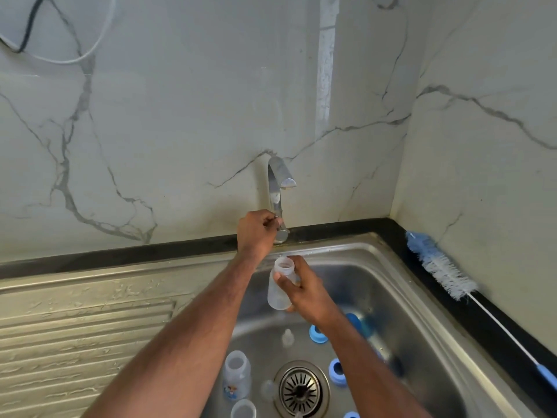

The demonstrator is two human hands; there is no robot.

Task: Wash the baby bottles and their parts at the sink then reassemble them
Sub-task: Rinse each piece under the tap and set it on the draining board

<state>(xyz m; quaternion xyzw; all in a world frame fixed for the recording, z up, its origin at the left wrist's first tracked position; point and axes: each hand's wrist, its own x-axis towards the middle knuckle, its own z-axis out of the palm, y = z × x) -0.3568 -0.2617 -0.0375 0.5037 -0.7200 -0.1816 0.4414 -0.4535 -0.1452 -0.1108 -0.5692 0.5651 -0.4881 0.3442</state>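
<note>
Clear plastic, open at the neck and empty as far as one can tell, the baby bottle [281,283] is held upright over the back of the steel sink [401,297], just below and in front of the tap. The right hand [304,289] grips it round the body, thumb across the near side and fingers curled behind. The left hand [256,230] reaches past it to the base of the chrome faucet [278,188], its fingers pinching the small lever [275,218] there. No water stream is visible from the spout.

Lower in the basin, beside the round drain strainer [300,389], lie the other parts: a second clear bottle [237,375] with a printed picture, standing left of the drain, and the rim of a third bottle [243,409] at the bottom edge. A clear teat [287,337] sits above the drain, and another clear piece, too blurred to name, lies just left of it. Blue screw rings [318,333] are scattered to the right, partly hidden by the right forearm.

A ribbed draining board [78,336] extends to the left of the basin. On the black counter edge at the right, a bottle brush [443,270] with white and blue bristles lies against the marble-patterned wall [180,116].
</note>
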